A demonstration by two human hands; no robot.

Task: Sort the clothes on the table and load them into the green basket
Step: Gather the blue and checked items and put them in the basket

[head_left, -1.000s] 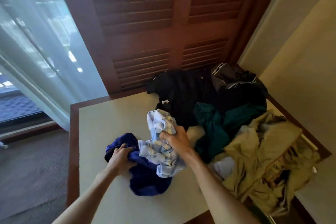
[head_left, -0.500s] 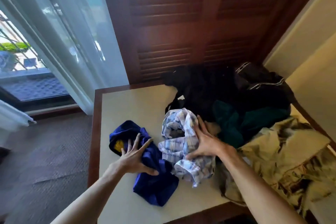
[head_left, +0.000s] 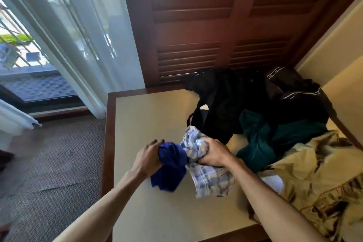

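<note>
Head view. The left hand (head_left: 148,158) grips a bunched blue garment (head_left: 170,167), its fingers curled over the top of the wad. The right hand (head_left: 213,152) is closed round a crumpled plaid shirt (head_left: 206,173), whose loose lower part hangs down to the table (head_left: 149,116). The two bundles touch between the hands, above the near middle of the tabletop. The rest of the clothes lie heaped on the right half of the table: a black pile (head_left: 231,102) at the back, a striped dark piece (head_left: 290,86) behind it, a teal garment (head_left: 271,135) in the middle, and a tan patterned cloth (head_left: 314,175) nearest, with a small white item (head_left: 273,182) just beside the right forearm. The green basket is not in view, so its position cannot be told.

Risks, as judged: the trailing plaid hem may drag over or catch the tan cloth and pull part of the heap off the table edge; the two bundles, being pressed together, may be loaded as one lot and so defeat the sorting; a loose grip on either wad may let a fold slip out on the way to the basket.

Writing: the pale band on the striped piece is too small to read; no other label or brand shows.
</note>
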